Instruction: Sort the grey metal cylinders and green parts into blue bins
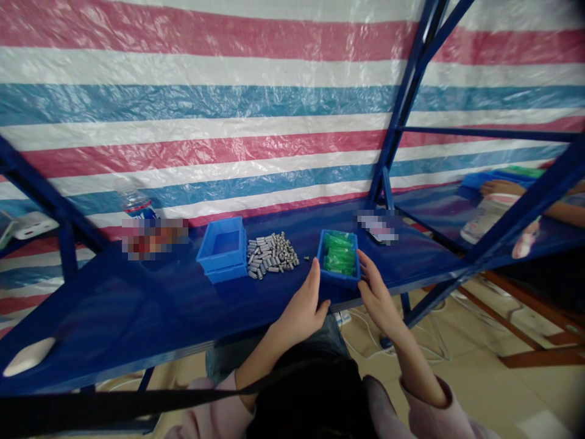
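Note:
A small blue bin (339, 278) filled with green plastic packets (339, 253) stands near the front edge of the blue table. My left hand (304, 308) is at the bin's left side, fingers stretched forward and thumb apart. On the right side, the fingers of my right hand (373, 289) rest against the bin wall. Left of the bin lies a heap of small silver metal parts (272, 255), with one loose part (306, 258) between heap and bin. Another blue bin (222, 268), seemingly stacked on a second one, stands left of the heap and looks empty inside.
A clear bottle (137, 204) stands at the back left beside a blurred-out item. A phone-like object (378, 227) lies behind the green packets. A white object (30, 356) is at the front left. Blue frame posts (402, 110) rise at right; beyond them is another person's hand (503, 188).

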{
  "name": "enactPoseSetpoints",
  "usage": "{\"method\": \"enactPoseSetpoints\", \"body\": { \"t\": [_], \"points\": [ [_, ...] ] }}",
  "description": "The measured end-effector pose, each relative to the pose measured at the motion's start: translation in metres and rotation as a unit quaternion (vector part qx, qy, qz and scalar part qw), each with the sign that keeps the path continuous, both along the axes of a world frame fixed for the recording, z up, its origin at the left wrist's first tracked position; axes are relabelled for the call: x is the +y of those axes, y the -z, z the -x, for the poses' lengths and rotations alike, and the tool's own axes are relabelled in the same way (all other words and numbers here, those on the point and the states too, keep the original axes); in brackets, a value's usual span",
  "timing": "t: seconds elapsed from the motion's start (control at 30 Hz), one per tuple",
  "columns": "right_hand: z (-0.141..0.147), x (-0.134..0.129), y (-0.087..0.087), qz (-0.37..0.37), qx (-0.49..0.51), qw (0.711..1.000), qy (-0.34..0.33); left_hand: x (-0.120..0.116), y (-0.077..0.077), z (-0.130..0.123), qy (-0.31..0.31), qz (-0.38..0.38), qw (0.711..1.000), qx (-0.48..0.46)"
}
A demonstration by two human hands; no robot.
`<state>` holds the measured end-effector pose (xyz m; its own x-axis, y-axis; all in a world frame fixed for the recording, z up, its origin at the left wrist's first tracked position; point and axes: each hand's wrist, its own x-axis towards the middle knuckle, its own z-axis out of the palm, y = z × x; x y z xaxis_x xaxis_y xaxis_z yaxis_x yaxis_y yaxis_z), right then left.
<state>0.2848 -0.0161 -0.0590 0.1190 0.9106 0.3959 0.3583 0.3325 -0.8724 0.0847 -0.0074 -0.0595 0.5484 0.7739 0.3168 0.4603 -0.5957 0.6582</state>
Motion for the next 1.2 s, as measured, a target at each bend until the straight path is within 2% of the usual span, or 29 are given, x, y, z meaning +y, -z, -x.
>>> {"method": "enactPoseSetpoints", "body": {
  "t": [0.1,0.2,0.3,0.37,0.43,0.53,0.67,0.77,0.93,1.07,1.2],
  "points": [
    [-0.004,0.004,0.001,0.028,0.005,0.999,0.033,-0.003,-0.003,-0.002,0.003,-0.009,1.000,0.013],
    [-0.005,0.006,0.001,0.051,0.037,0.991,0.122,-0.007,-0.004,-0.003,-0.002,0.006,1.000,0.023],
    [0.004,0.002,0.001,0.017,0.058,0.976,0.210,-0.008,-0.002,-0.004,-0.001,0.011,1.000,0.021],
    [0.015,-0.002,0.001,-0.018,0.025,0.972,0.232,-0.007,-0.001,-0.004,0.002,0.008,1.000,0.022],
    [0.027,-0.003,0.001,-0.036,-0.057,0.973,0.219,-0.006,-0.001,-0.004,0.003,-0.001,0.999,0.032],
    [0.036,0.001,0.003,-0.040,-0.171,0.957,0.232,-0.005,-0.001,-0.003,0.002,-0.023,0.998,0.055],
    [0.028,0.018,0.002,-0.007,-0.224,0.942,0.250,-0.007,-0.004,-0.004,0.023,-0.055,0.992,0.107],
    [0.016,0.034,-0.001,0.023,-0.236,0.937,0.256,-0.009,-0.007,-0.004,0.060,-0.086,0.983,0.151],
    [-0.006,0.066,-0.004,0.042,-0.220,0.943,0.247,-0.011,-0.009,-0.003,0.061,-0.095,0.978,0.176],
    [-0.021,0.086,-0.002,0.055,-0.199,0.957,0.203,-0.010,-0.007,-0.003,0.063,-0.094,0.977,0.181],
    [-0.029,0.094,0.000,0.061,-0.202,0.962,0.173,-0.010,-0.007,-0.003,0.062,-0.094,0.976,0.188]
  ]
}}
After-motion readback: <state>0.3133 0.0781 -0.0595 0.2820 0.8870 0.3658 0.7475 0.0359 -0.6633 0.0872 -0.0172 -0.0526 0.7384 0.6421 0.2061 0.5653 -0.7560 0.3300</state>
